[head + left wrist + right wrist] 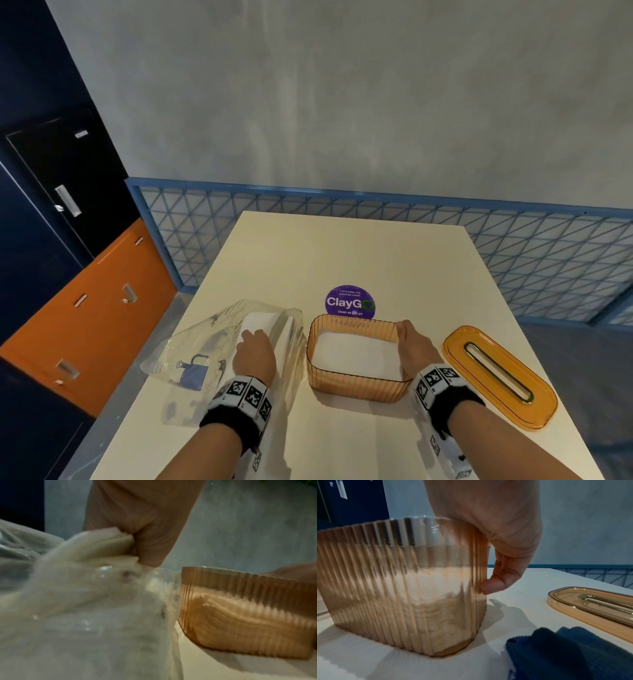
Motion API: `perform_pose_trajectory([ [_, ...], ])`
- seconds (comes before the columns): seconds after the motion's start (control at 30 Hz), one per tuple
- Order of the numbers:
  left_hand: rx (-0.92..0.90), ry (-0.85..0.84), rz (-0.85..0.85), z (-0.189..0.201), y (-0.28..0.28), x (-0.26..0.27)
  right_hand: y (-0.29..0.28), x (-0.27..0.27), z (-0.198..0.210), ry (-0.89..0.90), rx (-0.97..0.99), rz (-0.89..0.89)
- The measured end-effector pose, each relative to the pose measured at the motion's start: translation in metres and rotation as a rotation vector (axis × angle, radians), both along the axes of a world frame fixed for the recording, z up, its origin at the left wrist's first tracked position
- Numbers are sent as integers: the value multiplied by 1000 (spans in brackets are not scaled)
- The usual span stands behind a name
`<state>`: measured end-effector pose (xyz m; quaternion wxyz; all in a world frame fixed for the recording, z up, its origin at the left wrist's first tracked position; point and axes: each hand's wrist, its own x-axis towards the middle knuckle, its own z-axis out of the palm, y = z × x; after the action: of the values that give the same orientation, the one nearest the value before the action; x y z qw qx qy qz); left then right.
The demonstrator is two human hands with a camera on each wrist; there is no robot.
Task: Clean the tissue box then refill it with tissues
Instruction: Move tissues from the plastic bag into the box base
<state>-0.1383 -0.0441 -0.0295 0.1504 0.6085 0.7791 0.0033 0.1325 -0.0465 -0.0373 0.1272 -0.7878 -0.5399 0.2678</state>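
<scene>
The amber ribbed tissue box (356, 389) stands open at the table's middle with a white tissue stack (352, 353) inside. My right hand (406, 334) grips its right wall at the rim; in the right wrist view the thumb (496, 586) presses the outside of the box (402, 588). My left hand (251, 337) is inside a clear plastic bag (191, 353) left of the box. There it holds a bundle of white tissues (102, 545), with my left hand (147, 540) curled round the bundle's end. The amber lid (500, 373) with its slot lies flat to the right.
A purple round ClayGo sticker (350, 301) sits on the cream table (342, 253) behind the box. A dark blue cloth (565, 653) lies near the front edge by my right wrist. Blue mesh railing (445, 236) runs behind the table; orange cabinets (96, 308) stand at left.
</scene>
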Motion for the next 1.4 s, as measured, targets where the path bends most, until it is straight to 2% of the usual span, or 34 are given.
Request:
perform_pose_trajectory([
  [0.17,84,-147,56,31,4,-19,2,2,2,18,-49,9],
  [0.23,165,-209,53,47,1,-22,7,3,5,-61,-98,38],
  [0.3,275,-248,17,59,-4,-19,15,1,15,-201,-19,87],
  [0.37,398,-261,-45,67,-9,-13,19,-16,40,-158,164,147],
  [0.4,461,-268,-90,69,-12,-9,18,-28,57,5,203,142],
  [0.43,528,-273,-145,70,-16,-4,17,-42,73,254,165,99],
  [0.5,631,-264,-291,69,-24,6,14,-65,103,753,-74,19],
  [0.53,642,-256,-369,67,-27,9,14,-73,114,916,-187,6],
  [0.6,674,-251,-470,60,-31,14,14,-81,121,1068,-275,19],
  [0.7,676,-270,-514,49,-36,14,16,-86,121,1062,-206,42],
  [0.77,653,-339,-463,44,-41,12,17,-84,119,1027,-130,118],
  [0.8,637,-433,-420,43,-45,11,17,-83,118,1008,-93,154],
  [0.87,594,-731,-293,43,-52,6,13,-81,119,983,-21,189],
  [0.97,498,-1198,3,45,-53,-3,10,-79,121,960,55,213],
  [1.03,423,-1381,208,47,-45,-9,7,-82,120,961,85,265],
  [1.1,382,-1516,323,51,-34,-16,4,-86,119,970,103,303],
  [1.23,377,-1575,338,56,-20,-30,1,-94,117,981,131,331],
  [1.4,397,-1473,342,56,-16,-37,-1,-102,110,989,169,326],
])
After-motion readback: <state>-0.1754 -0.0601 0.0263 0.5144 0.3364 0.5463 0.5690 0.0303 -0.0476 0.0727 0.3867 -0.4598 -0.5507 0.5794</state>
